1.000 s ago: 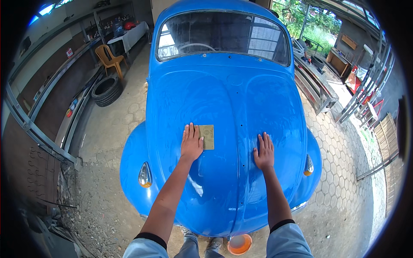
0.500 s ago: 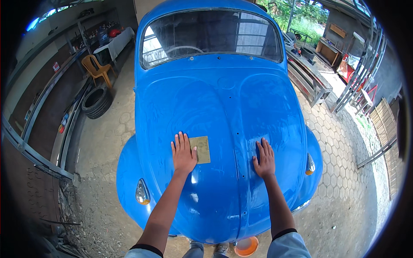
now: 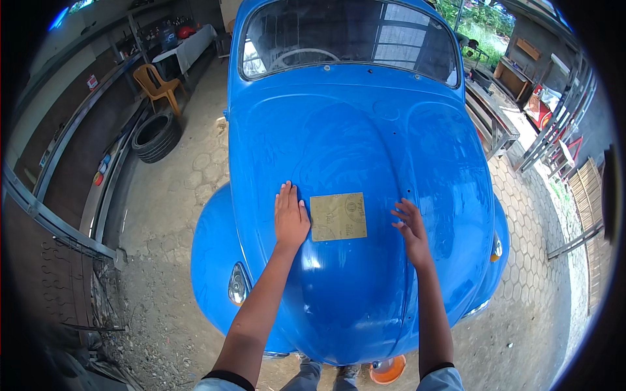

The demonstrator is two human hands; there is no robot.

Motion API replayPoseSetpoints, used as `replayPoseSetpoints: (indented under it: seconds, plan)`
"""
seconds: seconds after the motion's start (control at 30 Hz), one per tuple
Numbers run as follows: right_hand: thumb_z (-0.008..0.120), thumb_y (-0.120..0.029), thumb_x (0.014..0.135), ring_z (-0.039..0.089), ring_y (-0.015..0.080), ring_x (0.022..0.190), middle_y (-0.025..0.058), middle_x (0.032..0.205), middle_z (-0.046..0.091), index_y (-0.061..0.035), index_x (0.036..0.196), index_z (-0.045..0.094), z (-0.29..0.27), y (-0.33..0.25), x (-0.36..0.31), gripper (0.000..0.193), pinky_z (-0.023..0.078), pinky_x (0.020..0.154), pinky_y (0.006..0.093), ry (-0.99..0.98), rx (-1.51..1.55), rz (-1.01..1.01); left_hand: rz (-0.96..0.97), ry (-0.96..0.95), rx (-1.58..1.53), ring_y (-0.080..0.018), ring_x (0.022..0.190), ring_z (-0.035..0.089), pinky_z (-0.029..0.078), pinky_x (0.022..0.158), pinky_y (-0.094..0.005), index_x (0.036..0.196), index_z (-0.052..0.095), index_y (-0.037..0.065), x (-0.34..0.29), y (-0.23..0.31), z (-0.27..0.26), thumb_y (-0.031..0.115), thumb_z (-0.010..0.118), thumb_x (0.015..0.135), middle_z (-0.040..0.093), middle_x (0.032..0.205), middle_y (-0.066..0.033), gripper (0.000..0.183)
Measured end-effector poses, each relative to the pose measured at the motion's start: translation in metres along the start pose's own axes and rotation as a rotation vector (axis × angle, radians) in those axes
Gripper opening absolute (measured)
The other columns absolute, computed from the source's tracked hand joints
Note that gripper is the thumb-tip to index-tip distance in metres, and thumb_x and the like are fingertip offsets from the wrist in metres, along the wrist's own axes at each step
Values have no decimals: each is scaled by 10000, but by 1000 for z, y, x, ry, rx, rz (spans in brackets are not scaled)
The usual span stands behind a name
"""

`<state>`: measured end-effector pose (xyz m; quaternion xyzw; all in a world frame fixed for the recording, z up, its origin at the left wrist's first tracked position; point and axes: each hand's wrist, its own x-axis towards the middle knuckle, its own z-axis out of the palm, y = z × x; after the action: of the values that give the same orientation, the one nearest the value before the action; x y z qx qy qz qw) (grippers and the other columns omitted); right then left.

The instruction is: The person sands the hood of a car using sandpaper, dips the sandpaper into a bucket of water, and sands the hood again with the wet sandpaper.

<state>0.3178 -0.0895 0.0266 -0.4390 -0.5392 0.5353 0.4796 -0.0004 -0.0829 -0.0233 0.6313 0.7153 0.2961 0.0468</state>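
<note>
A tan sheet of sandpaper (image 3: 338, 216), printed side up, lies flat on the wet-looking blue car hood (image 3: 326, 280). Just left of the sheet, my left hand (image 3: 291, 215) rests flat on the paint, fingers stretched forward and the thumb close to the sheet's edge. My right hand (image 3: 412, 228) is to the right of the sheet near the hood's centre ridge, its fingers apart and slightly bent, holding nothing. It seems raised a little off the surface. Streaks and droplets mark the hood around both hands.
An orange bucket (image 3: 389, 370) stands on the ground by my feet. To the left are a loose tire (image 3: 156, 137), a yellow-brown plastic chair (image 3: 158, 88) and a cloth-covered table (image 3: 189, 53). A wooden bench (image 3: 492, 120) stands on the right, near leaning metal poles.
The sandpaper, partly under my left hand before, now lies fully uncovered and turned wider. My right hand has come off the hood's right side toward the sheet. The view has shifted left.
</note>
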Motion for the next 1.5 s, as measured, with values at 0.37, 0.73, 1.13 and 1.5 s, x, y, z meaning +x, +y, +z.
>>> replayPoseSetpoints:
  seconds: [0.37, 0.73, 1.13, 1.5]
  plan:
    - [603, -293, 920, 213, 470, 1521, 321, 1617, 237, -31, 1593, 249, 137, 28, 46, 804, 218, 1222, 560, -92, -1346, -335, -147, 19, 110, -284, 1575, 128, 49, 1277, -509, 1574, 281, -10, 51, -39, -8, 299, 440, 983, 203, 1686, -151, 686]
    - [550, -426, 935, 192, 472, 1526, 305, 1627, 233, -149, 1563, 404, 163, 34, 70, 702, 163, 1233, 580, 10, -1447, -425, -142, -6, 123, -277, 1581, 108, 53, 1275, -518, 1594, 256, 3, 47, -48, -14, 294, 422, 984, 185, 1694, -140, 696]
    - [538, -489, 946, 227, 450, 1519, 182, 1640, 302, -228, 1567, 406, 151, 39, 88, 687, 164, 1230, 603, 36, -1455, -471, -165, -18, 157, -264, 1581, 102, 51, 1280, -493, 1604, 250, 34, 50, -47, -10, 312, 400, 1002, 174, 1702, -113, 679]
    - [632, -282, 909, 513, 347, 1270, 114, 1295, 581, -128, 1332, 588, 124, -3, 97, 452, 402, 1049, 530, -30, -1181, -407, -179, -8, 147, -258, 1579, 113, 58, 1281, -491, 1597, 275, 37, 52, -44, -12, 317, 422, 986, 189, 1698, -114, 689]
